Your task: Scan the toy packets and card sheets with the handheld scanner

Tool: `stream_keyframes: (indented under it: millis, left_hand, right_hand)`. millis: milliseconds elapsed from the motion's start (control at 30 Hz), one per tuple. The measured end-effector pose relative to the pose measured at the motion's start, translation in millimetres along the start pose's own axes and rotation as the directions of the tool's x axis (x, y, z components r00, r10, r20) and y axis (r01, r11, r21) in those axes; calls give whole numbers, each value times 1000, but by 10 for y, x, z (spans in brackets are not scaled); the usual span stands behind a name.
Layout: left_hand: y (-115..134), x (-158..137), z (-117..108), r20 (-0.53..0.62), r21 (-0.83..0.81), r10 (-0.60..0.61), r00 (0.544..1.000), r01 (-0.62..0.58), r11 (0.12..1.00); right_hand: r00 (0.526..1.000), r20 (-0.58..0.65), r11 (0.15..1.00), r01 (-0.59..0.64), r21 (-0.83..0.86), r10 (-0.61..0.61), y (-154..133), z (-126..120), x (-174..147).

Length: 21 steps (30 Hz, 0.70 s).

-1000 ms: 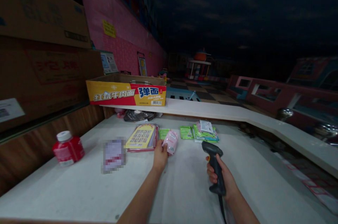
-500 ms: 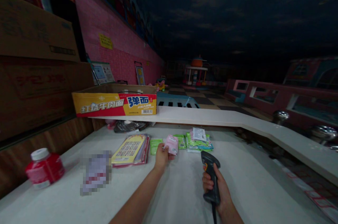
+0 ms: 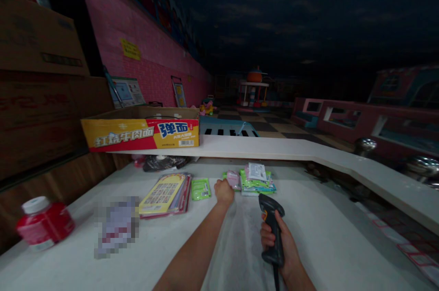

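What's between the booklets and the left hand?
One green packet, flat on the counter, right of the booklets and left of the left hand. Head view shows it.

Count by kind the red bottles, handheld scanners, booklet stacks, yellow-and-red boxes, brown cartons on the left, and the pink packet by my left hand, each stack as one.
Red bottle: 1
Handheld scanner: 1
Booklet stack: 1
Yellow-and-red box: 1
Brown cartons: 2
Pink packet by left hand: 1
Total: 7
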<state>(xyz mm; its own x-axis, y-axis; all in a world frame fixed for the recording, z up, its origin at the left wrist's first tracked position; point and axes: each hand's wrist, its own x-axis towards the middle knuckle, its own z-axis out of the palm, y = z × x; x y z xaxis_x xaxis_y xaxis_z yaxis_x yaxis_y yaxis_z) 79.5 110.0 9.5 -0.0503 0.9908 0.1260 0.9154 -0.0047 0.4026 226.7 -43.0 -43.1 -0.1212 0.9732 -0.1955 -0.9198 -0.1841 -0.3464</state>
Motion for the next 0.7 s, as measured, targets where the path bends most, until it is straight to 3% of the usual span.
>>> stream_keyframes:
  millis: [133,267,367,467,567,700]
  left_hand:
    - [-73,-52,-96,-49,51,67,997,-64,997]
    - [-365,-141,-202,-162,178,53,985,-24,984]
    - [-625,-251,-242,-89,204,7,996,11,979]
    - [-796,-387,-302,-19,197,52,998,-47,979]
    - [-834,-485,-391,-66,227,82,994,-65,972]
    - [-752,-496,-475,-103,243,-18,995,42,969]
  right_hand:
    - [1000,15,999,-25,-46,26,-42,25,-37]
    - [998,24,997,-54,-58,56,-58,54,-70]
    - [998,5,998,-57,-21,57,-49,67,-81]
    - [999,-7,999,-37,6,37,-35,66,-81]
    - [1000,0,1000,-25,-16,25,-30,62,-80]
    - [1000,22,998,-1,-67,3,-32,82,-100]
